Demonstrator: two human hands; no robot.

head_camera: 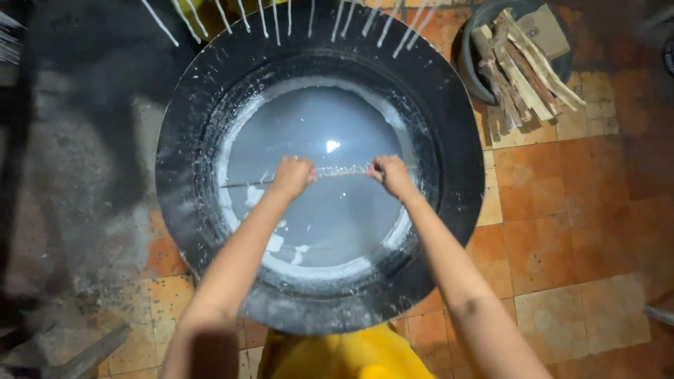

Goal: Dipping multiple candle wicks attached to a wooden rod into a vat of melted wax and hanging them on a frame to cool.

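**Rod held across a vat of pale liquid**

A large round black vat (319, 168) is seen from above, filled with smooth pale grey liquid (316, 210); white crust is caked around the inner wall. A thin rod (309, 175) is held level over the middle of the vat, each hand closed in a tight grip around it: the left hand (293, 175) and the right hand (390, 174), set a little apart. One rod and two hands are counted. Beyond the vat's far right rim, one dark tub (472, 67) holds several split sticks of firewood (523, 67). Over the far rim, about a dozen white coated strands (281, 17) hang. Bare orange floor tiles (562, 231) lie open to the vat's right.
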